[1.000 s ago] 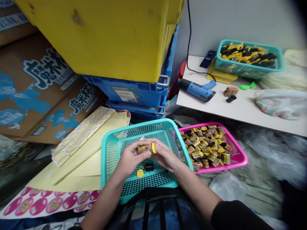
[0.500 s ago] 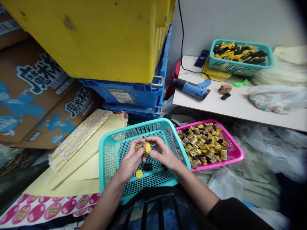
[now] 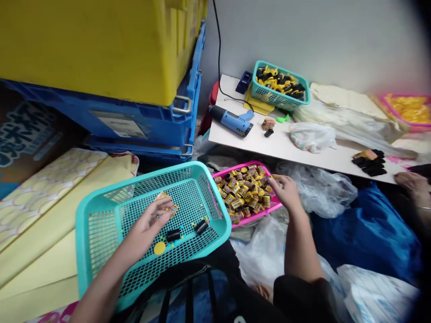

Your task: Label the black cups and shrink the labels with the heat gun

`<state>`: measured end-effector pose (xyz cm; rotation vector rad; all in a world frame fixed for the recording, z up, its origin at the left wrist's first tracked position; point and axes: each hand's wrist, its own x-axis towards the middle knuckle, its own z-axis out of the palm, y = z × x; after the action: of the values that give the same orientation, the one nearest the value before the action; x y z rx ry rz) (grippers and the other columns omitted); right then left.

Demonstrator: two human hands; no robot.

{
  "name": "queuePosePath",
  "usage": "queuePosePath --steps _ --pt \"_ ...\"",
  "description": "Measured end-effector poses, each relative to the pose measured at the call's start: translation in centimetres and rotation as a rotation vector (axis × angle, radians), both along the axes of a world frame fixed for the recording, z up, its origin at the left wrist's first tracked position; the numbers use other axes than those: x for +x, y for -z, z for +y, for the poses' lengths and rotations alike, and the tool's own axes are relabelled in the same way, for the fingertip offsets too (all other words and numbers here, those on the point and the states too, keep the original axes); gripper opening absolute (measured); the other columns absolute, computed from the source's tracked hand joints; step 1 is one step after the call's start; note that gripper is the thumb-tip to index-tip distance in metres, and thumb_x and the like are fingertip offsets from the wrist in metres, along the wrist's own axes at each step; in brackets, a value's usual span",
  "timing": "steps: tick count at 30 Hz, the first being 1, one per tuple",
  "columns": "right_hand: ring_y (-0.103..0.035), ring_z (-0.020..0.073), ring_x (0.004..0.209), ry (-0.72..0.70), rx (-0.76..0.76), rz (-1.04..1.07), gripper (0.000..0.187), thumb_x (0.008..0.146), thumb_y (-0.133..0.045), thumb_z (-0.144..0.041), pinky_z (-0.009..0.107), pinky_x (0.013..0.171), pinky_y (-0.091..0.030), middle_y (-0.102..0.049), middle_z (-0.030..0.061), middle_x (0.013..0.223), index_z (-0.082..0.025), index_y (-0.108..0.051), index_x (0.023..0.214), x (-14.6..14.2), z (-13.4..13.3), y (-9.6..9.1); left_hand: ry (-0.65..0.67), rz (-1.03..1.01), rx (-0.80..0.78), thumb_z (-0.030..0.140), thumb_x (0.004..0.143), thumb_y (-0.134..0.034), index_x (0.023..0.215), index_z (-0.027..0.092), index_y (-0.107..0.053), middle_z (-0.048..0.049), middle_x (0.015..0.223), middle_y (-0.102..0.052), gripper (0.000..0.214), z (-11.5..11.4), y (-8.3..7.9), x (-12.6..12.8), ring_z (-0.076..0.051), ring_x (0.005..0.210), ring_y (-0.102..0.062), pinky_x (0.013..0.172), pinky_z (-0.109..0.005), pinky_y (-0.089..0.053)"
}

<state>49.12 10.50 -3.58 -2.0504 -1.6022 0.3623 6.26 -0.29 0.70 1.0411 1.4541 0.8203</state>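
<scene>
My left hand point(image 3: 153, 220) is over the turquoise basket point(image 3: 85, 211), its fingers closed on a small printed label point(image 3: 173, 211) in orange and yellow. Below it on the basket floor lie two short black cylinders point(image 3: 173, 235), a yellow disc point(image 3: 159, 248) and scattered tiny coloured beads. My right hand point(image 3: 286, 192) reaches over the right rim of the pink basket point(image 3: 276, 207). Its fingers are apart beside the heap of small yellow-and-black labelled canisters point(image 3: 240, 190), and I see nothing held in them.
A white table point(image 3: 232, 130) bears a blue heat gun point(image 3: 232, 120), a basket of yellow-and-black parts point(image 3: 281, 85) and bagged pieces. Stacked blue crates point(image 3: 141, 121) and a yellow crate point(image 3: 101, 49) stand at left. Another person's hand point(image 3: 412, 181) is at the far right.
Both hands held a yellow-capped canister over the turquoise basket. Now they are apart: the right has moved to the pink basket, the left has a label. The view has turned right.
</scene>
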Motion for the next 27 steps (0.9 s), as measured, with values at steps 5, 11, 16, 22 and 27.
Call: queuePosePath --steps 5,11,16,22,27 --pt "-0.056 0.0309 0.109 -0.054 0.019 -0.063 0.050 0.087 -0.045 -0.052 0.049 0.100 -0.040 -0.062 0.0179 0.114 -0.011 -0.067 0.108 0.0 1.1 -1.3 0.174 0.536 0.035 0.045 0.086 -0.051 0.110 0.022 -0.067 -0.0127 0.118 -0.069 0.038 -0.3 1.3 -1.8 -0.033 0.109 -0.062 0.094 -0.045 -0.047" --pt "-0.061 0.0223 0.090 -0.736 -0.084 0.244 0.029 0.091 -0.054 -0.042 0.037 0.083 -0.047 -0.067 0.0079 0.101 -0.020 -0.068 0.103 -15.2 -0.5 -4.2 0.511 0.754 -0.137 0.029 0.081 -0.053 0.105 0.019 -0.068 -0.0137 0.109 -0.067 0.030 -3.3 3.9 -3.7 -0.032 0.102 -0.062 0.090 -0.043 -0.046" --pt "-0.060 0.0274 0.090 -1.290 -0.471 0.089 0.023 0.075 -0.077 -0.027 0.038 0.078 -0.046 -0.065 0.0117 0.100 -0.019 -0.070 0.096 -26.5 -5.0 -0.6 0.553 0.701 -0.096 0.019 0.073 -0.059 0.094 0.021 -0.064 -0.0085 0.098 -0.065 0.022 -4.7 4.8 -3.3 -0.027 0.095 -0.062 0.084 -0.036 -0.046" --pt "-0.059 0.0242 0.093 -1.368 -0.499 0.065 0.027 0.076 -0.071 -0.016 0.035 0.078 -0.046 -0.064 0.0103 0.103 -0.017 -0.066 0.103 -27.4 -4.5 1.2 0.514 0.724 -0.113 0.016 0.080 -0.051 0.084 0.020 -0.059 -0.0066 0.087 -0.063 0.010 -3.9 4.0 -4.4 -0.024 0.086 -0.061 0.076 -0.033 -0.045" --pt "-0.058 0.0194 0.093 -1.095 -0.342 0.203 0.033 0.086 -0.062 -0.028 0.036 0.088 -0.046 -0.061 0.0086 0.110 -0.015 -0.058 0.116 -23.8 -1.6 -0.5 0.580 0.698 -0.099 0.016 0.081 -0.054 0.088 0.020 -0.062 -0.0086 0.100 -0.062 0.011 -4.7 4.3 -2.7 -0.026 0.094 -0.060 0.083 -0.035 -0.043"
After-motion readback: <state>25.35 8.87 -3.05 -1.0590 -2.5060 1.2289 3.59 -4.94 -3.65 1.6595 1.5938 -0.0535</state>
